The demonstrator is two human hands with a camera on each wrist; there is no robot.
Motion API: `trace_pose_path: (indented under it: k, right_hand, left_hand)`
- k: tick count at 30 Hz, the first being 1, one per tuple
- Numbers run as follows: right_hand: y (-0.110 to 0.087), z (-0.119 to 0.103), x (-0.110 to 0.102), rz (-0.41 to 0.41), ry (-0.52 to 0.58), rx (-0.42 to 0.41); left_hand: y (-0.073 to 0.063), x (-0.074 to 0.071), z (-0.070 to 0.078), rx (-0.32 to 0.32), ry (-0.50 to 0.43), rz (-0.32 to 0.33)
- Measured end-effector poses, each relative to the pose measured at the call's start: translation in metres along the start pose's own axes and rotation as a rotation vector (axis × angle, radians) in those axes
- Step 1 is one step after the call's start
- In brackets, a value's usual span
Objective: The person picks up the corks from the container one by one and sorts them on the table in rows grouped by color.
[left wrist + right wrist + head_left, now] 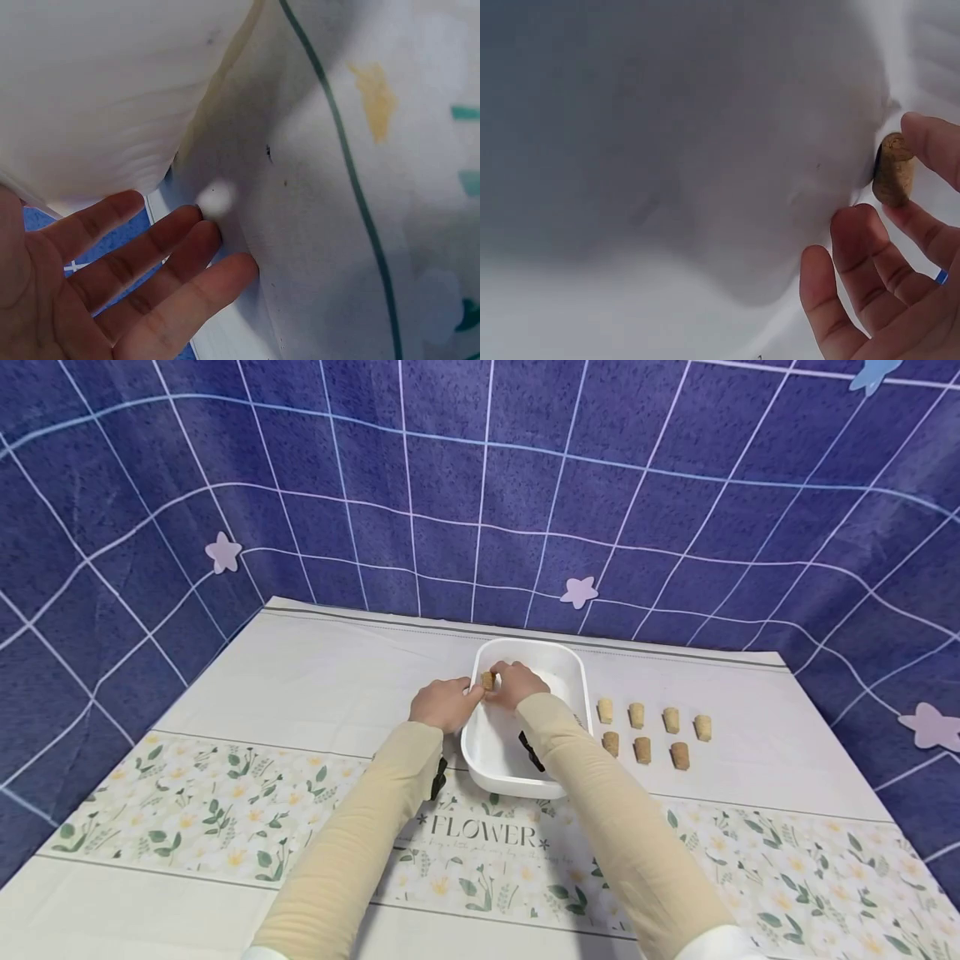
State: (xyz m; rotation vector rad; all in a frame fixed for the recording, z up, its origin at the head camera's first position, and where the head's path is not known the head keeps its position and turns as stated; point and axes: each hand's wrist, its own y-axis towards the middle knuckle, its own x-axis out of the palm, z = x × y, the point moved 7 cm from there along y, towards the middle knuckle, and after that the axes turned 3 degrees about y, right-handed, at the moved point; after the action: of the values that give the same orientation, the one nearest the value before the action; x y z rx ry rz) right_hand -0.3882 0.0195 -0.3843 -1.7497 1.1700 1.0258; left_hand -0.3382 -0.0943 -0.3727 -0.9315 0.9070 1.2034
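My right hand [516, 685] is inside a white plastic basin [517, 787], near its left wall. Between thumb and finger it pinches a small brown cork [895, 171], standing roughly on end in the right wrist view; the other fingers are slightly bent and apart. At the basin's left rim, my left hand [446, 703] holds the side. Its thumb reaches over the rim close to the cork [488, 681], while its spread fingers [154, 262] lie outside, under the wall in the left wrist view. The left thumb is mostly hidden there.
Several tapered corks stand in two rows right of the basin: a paler back row [637, 716] and a browner front row [642, 750]. A white cloth with a floral band [225, 814] covers the table. Behind hangs a blue gridded curtain [420, 510] with stars.
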Motion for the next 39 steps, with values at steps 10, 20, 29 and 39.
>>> trace_pose_path:
  k: [10,20,29,39]
  right_hand:
    - [0.005,0.003,-0.001,0.034,0.005,-0.037]
    - [-0.005,-0.001,-0.007,-0.003,0.013,-0.04]
    - [-0.018,0.0,-0.017,-0.011,0.03,-0.023]
    - [-0.022,0.008,-0.029,-0.027,0.016,-0.031]
  left_hand:
    - [-0.001,-0.002,0.002,0.005,-0.015,0.013]
    - [0.0,-0.001,0.002,0.009,-0.007,0.006]
    - [0.001,0.0,0.001,0.0,-0.008,-0.001]
    - [0.0,0.0,0.001,-0.014,-0.009,-0.018]
